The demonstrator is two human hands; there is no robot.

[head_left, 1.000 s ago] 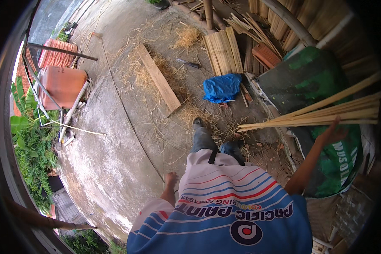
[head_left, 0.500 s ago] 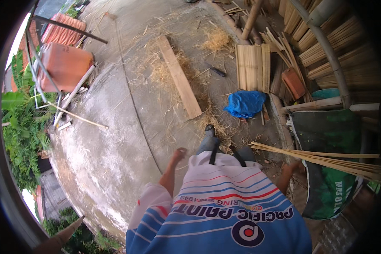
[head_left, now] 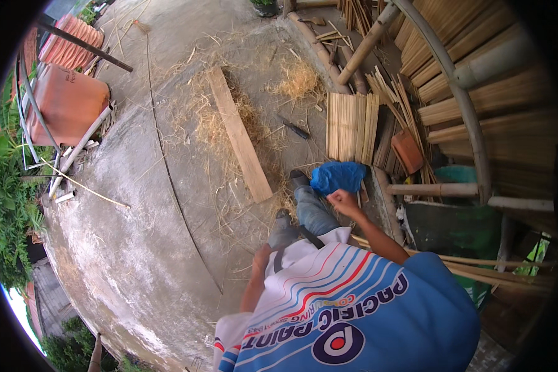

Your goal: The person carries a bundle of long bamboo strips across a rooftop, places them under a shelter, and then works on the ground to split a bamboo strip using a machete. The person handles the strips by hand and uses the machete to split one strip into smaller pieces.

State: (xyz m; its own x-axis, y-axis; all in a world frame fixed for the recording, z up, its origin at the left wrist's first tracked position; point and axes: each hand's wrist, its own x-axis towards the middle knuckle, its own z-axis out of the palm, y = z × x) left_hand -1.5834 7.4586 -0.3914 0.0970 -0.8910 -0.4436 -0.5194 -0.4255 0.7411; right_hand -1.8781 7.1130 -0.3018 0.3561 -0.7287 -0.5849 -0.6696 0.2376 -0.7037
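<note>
My right hand is in front of me with its fingers curled and nothing visible in them. It overlaps the lower edge of a crumpled blue plastic bag; whether it touches the bag I cannot tell. At my left side, my left hand hangs beside my thigh, its fingers hidden. Long pale bamboo strips pass behind my right forearm. Beyond the bag is a stack of flat bamboo slats. A dark-handled knife lies left of the stack.
A long wooden plank lies ahead on the concrete among curly shavings. Bamboo rails and a red brick are to the right. On the left are an orange tank and pipes. A thin dark line crosses the floor.
My right hand has swung forward from beside the bamboo strips to in front of the blue bag. My left hand has drawn back to my side. My feet have shifted and the view has turned.
</note>
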